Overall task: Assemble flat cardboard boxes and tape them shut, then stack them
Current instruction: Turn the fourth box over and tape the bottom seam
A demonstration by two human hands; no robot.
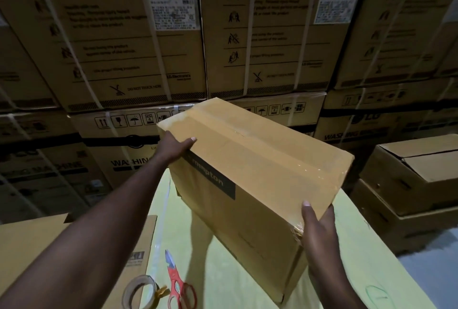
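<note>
Two hands: both hold one closed box [260, 167] between them, one at each end, above the bench [223, 271].
Left hand [173, 146]: at the far-left end; thumb hooked over the top edge, the other fingers round the end and hidden; grip clamped on the cardboard.
Right hand [319, 232]: at the near-right end; thumb laid up the long side face by the top corner, the other fingers behind the end panel, out of sight; grip pressed onto the box.
Box position: tilted, with the side bearing a dark printed band facing near left. Its lowest near corner is close to the bench; I cannot tell whether it touches.
Long axis: runs from far left to near right, with a hand at each end of it.
Seam: clear tape [272, 150] runs along the top and wrinkles over the near-right end.
Step, as judged: folding and taping look finished on this box; stacking is not yet done.
Key relation: stacked boxes [416, 177] stand to the right, past the bench edge and well apart from the held box. They lie off its near-right end, so the right hand is nearer and would likely lead.
Near edge: tape roll [140, 291] just beside scissors [179, 286]; flat cardboard [138, 234] at near left.
</note>
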